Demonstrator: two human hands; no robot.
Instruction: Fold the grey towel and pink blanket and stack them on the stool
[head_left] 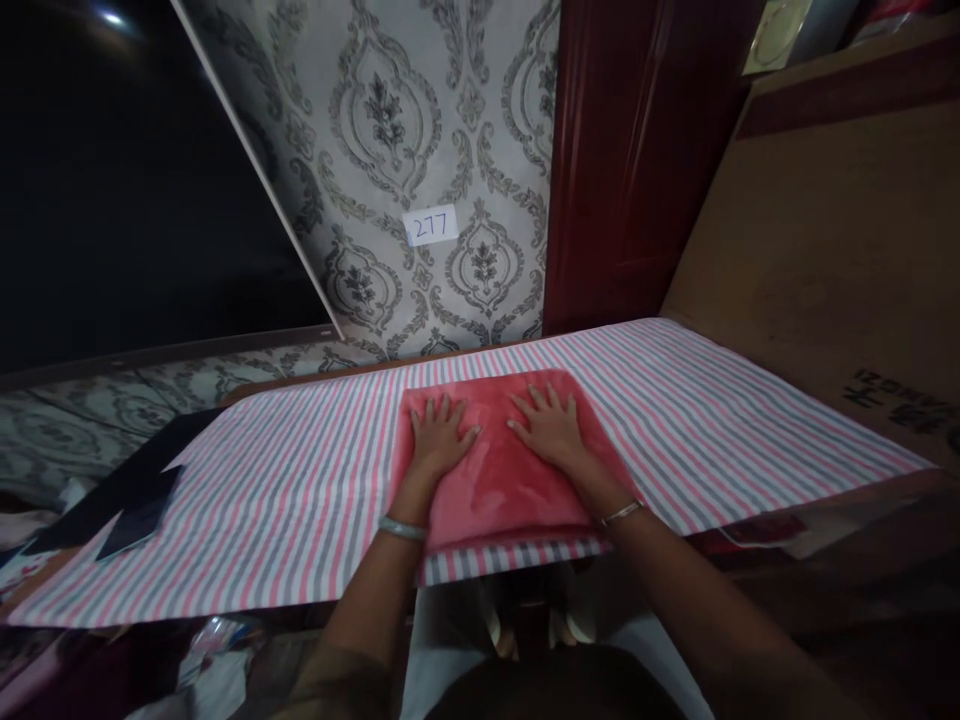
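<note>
A red, plush-looking cloth, folded into a rough rectangle, lies flat on the striped tablecloth. My left hand rests palm down on its left part with the fingers spread. On the upper right part lies my right hand, also flat with fingers apart. Neither hand grips anything. A bangle circles my left wrist and a thin bracelet my right. The near edge of the red cloth ends just short of the table's front edge, where striped fabric shows below it.
At the left, a dark flat object lies by the tablecloth's edge. A large dark screen stands behind on the left. To the right leans a big cardboard box. A paper marked 277 is on the patterned wall.
</note>
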